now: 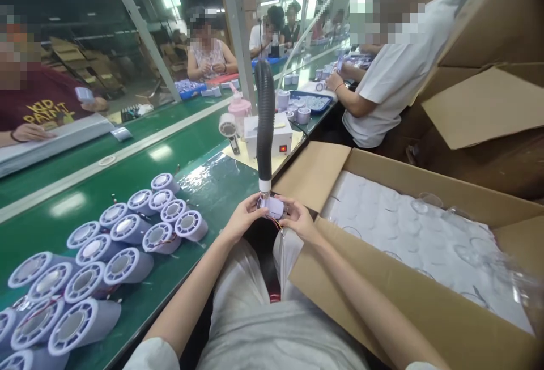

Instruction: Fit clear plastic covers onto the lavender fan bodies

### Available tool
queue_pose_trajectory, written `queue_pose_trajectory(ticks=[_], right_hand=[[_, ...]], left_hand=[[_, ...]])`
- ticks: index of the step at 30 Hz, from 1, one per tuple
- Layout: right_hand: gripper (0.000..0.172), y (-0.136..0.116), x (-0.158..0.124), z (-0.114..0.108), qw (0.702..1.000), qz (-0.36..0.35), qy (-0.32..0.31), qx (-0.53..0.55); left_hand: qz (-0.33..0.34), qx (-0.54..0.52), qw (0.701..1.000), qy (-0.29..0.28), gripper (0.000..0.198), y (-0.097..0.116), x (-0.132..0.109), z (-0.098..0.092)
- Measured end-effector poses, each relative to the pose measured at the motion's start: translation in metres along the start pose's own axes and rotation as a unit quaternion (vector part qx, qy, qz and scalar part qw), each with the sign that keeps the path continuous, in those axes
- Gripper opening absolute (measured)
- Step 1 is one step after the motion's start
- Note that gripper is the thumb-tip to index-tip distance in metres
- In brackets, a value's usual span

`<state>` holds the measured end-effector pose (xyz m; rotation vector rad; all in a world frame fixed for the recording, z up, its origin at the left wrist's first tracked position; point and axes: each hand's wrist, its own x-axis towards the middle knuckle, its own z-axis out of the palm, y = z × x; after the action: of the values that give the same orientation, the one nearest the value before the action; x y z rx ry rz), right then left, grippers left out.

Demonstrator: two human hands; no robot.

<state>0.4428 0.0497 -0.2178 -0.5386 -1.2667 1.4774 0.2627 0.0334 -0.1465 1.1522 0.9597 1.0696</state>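
Between my two hands is a small lavender plastic housing with thin red and yellow wires hanging from its underside. My left hand grips its left end, thumb along the near side. The right end is held by the fingers of my right hand, where a see-through part shows at the edge. Directly above, a black ribbed hose hangs down, its white tip at or just over the housing; whether they touch I cannot tell.
Rows of lavender round housings stand on the green bench at left. An open carton at right holds white padding and see-through rings. Behind the hose are a white box with a red switch and a small fan. Co-workers sit along the line.
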Motion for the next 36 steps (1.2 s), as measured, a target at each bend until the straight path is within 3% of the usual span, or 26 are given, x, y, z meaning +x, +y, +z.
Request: queue_pose_trajectory(ticks=[8, 12, 15, 20, 24, 28, 33, 36], right_hand=[[0.063, -0.014, 0.005, 0.007, 0.996, 0.05, -0.079, 0.013], [0.057, -0.036, -0.015, 0.016, 0.988, 0.101, -0.113, 0.015], [0.051, -0.059, -0.034, 0.023, 0.982, 0.135, -0.129, 0.012], [0.045, -0.093, -0.058, 0.032, 0.975, 0.19, -0.1, -0.061], [0.043, -0.106, -0.071, 0.038, 0.969, 0.218, -0.095, -0.066], [0.042, -0.115, -0.079, 0.042, 0.978, 0.173, -0.083, -0.08], [0.066, -0.132, -0.082, 0.043, 0.984, 0.068, -0.085, -0.142], [0.063, -0.137, -0.085, 0.042, 0.978, 0.031, -0.101, -0.179]], left_hand=[[-0.008, 0.024, 1.0, 0.0, 0.057, 0.005, -0.027, -0.017], [-0.024, 0.035, 0.996, -0.08, 0.067, 0.01, -0.054, -0.02], [-0.037, 0.031, 0.99, -0.13, 0.068, 0.016, -0.074, -0.014], [-0.065, 0.006, 0.99, -0.124, 0.072, 0.017, -0.096, 0.003], [-0.074, 0.007, 0.991, -0.113, 0.076, 0.01, -0.107, 0.016], [-0.017, 0.015, 0.992, -0.12, 0.079, 0.011, -0.112, 0.023], [0.039, -0.011, 0.987, -0.158, 0.091, 0.021, -0.11, 0.028], [0.056, 0.001, 0.984, -0.171, 0.089, 0.02, -0.109, 0.034]])
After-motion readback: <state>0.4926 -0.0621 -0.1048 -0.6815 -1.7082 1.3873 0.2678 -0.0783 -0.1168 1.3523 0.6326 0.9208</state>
